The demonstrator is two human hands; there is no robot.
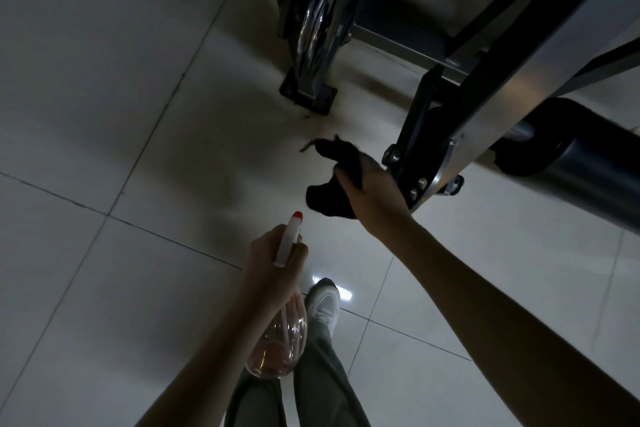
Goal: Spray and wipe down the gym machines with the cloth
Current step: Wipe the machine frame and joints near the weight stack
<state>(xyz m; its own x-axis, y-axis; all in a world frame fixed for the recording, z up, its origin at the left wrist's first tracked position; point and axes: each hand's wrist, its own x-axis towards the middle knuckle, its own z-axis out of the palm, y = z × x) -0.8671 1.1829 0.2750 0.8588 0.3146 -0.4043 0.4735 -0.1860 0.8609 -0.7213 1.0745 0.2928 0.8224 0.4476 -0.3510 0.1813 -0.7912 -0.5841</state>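
My right hand (372,196) grips a bunched black cloth (332,180), held against the lower end of a slanted silver machine arm (519,94) near its bolted bracket (420,184). My left hand (273,260) holds a clear spray bottle (277,347) with pinkish liquid by its neck. The bottle's white trigger head with a red nozzle tip (297,216) points forward, up the frame. A black padded roller (581,156) sits to the right of the arm.
Pale glossy floor tiles (104,114) spread to the left and below. A chrome and black machine post with a foot plate (308,94) stands ahead. More machine frame (408,35) lies behind it. My leg and white shoe (323,305) are below the bottle.
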